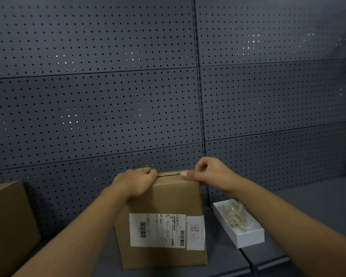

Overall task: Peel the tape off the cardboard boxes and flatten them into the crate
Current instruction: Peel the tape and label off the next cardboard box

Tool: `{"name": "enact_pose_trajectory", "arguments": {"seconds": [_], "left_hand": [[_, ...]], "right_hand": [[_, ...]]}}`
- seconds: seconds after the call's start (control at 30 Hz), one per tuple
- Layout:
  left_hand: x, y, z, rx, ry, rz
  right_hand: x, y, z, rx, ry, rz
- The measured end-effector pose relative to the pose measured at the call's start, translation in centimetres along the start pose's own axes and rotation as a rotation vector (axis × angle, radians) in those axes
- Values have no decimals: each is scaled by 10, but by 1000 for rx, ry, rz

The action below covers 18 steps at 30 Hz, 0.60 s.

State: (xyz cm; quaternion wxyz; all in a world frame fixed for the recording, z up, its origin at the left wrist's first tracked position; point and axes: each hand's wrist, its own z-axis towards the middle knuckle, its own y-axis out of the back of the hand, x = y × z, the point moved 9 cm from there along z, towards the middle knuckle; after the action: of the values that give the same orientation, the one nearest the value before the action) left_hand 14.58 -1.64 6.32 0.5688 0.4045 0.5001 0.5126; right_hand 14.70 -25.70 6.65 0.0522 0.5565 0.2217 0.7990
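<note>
A brown cardboard box (164, 198) stands on the dark table in front of me, a white shipping label (157, 229) on its near face. My left hand (135, 183) grips the box's top left edge, fingers curled over it. My right hand (206, 172) pinches something thin at the top right corner, where a dark seam runs along the top; the tape itself is too faint to make out. No crate is in view.
A second cardboard box (7, 220) stands at the left edge. A shallow white tray (248, 239) with crumpled clear tape scraps lies to the right. A dark pegboard wall (128, 86) rises right behind the box.
</note>
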Motion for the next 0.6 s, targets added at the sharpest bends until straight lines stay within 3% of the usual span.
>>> {"name": "enact_pose_trajectory", "arguments": {"seconds": [0.33, 0.47, 0.6], "left_hand": [[1, 2, -3, 3, -6, -20], [4, 2, -1, -8, -6, -31], [7, 4, 1, -41, 27, -33]], "right_hand": [[-59, 6, 11, -201, -183, 724], [-61, 6, 13, -190, -194, 703], [-52, 6, 10, -145, -94, 382]]}}
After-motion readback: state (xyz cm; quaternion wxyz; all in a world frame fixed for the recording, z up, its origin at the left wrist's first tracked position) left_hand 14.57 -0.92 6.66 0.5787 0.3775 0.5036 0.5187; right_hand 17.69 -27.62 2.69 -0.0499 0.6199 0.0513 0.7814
